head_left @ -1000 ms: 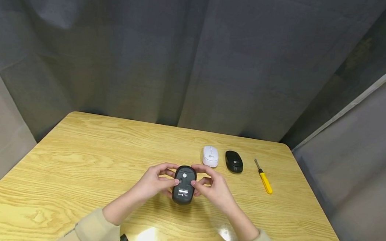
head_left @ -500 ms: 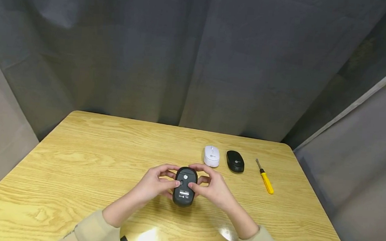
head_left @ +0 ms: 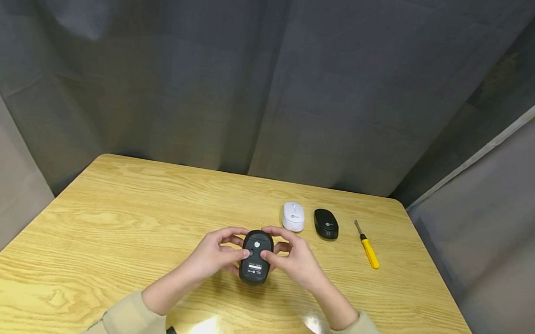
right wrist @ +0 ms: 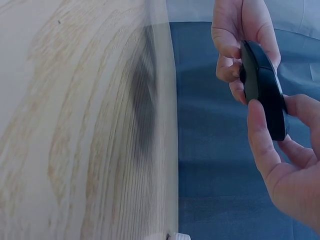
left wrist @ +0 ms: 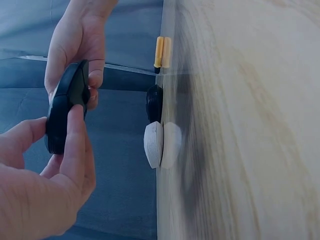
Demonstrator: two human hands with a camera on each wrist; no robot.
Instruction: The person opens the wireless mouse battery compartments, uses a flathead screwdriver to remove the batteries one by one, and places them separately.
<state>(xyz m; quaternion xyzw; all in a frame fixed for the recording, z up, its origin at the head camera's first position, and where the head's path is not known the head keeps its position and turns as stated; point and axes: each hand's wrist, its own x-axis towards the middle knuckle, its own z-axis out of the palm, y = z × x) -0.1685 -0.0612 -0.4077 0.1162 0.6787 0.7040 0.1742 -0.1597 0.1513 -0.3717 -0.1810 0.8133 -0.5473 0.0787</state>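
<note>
Between both hands a black computer mouse is held above the table, its underside with a label and a round light spot turned toward the head camera. My left hand grips its left edge, thumb on the underside and fingers behind. On the other edge my right hand pinches it the same way, thumb on the underside. In the left wrist view the mouse is seen edge-on, apart from the table; the right wrist view shows the mouse from its side too. Some fingertips are hidden behind it.
A white mouse lies on the wooden table just beyond the right hand. Right of it rest a second black mouse and a screwdriver with a yellow handle. A grey curtain hangs behind the table.
The right thumb has shifted slightly left on the underside of the held mouse. Both hands keep their grip, and the things on the table lie as before.
</note>
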